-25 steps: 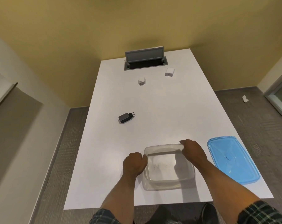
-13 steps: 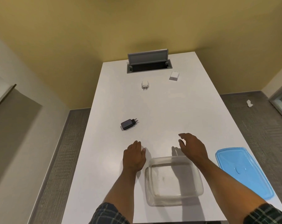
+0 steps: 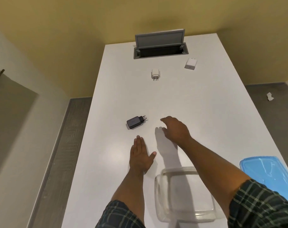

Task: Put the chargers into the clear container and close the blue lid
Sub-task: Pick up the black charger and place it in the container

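Reaching with loose, empty fingers, the right hand (image 3: 176,130) nears the black charger (image 3: 134,122) on the desk (image 3: 206,112); its forearm crosses the clear container (image 3: 158,195) and could knock it. The left hand (image 3: 140,157) lies flat.

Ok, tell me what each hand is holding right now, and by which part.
Nothing is held. The left hand lies flat and open on the table; the right hand reaches, fingers loose, near the black charger without touching it.
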A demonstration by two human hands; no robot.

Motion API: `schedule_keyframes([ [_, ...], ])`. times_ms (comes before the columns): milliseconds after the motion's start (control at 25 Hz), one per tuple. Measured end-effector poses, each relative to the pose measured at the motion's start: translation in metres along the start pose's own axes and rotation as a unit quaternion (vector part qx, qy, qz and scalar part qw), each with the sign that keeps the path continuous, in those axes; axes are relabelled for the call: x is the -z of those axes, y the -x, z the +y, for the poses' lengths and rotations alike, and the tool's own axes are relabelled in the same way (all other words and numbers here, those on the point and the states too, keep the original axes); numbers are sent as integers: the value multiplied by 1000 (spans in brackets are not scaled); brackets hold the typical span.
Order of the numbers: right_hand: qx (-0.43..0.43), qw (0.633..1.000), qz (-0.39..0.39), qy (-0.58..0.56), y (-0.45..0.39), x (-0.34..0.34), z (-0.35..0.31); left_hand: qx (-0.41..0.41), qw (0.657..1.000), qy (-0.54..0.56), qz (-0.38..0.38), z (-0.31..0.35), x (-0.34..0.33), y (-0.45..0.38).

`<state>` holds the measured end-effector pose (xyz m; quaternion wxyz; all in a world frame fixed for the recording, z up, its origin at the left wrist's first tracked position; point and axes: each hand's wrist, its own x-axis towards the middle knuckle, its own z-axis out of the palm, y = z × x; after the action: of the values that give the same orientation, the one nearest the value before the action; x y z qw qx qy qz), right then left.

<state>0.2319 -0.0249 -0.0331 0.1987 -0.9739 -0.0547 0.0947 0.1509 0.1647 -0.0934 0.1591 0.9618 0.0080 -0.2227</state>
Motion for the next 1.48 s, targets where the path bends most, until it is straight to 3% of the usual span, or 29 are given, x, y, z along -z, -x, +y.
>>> schedule_keyframes([
  [320, 63, 996, -68, -12, -74, -24, -68, -27, 998, -24, 57, -16, -11, -14],
  [520, 128, 980, -116, 102, -92, -34, -85, -31, 999, -15, 32, -23, -15, -22],
  [720, 147, 964, -125, 184, -95, -46, -86, -28, 999, -22, 2, -27, -18, -31],
  [880, 142, 970, -75, 184, -96, -55, -90, -30, 999, -21, -10, -29, -20, -34],
  [1160, 89, 991, -20, 96, -85, -57, -84, -40, 999, -17, -25, -33, -19, -35],
  [1320, -13, 996, 12, -88, -64, -39, -67, -41, 999, -20, -30, -29, -11, -32],
  [1480, -38, 963, 18, -265, -27, -24, -48, -39, 999, -18, -30, -27, -5, -24],
])
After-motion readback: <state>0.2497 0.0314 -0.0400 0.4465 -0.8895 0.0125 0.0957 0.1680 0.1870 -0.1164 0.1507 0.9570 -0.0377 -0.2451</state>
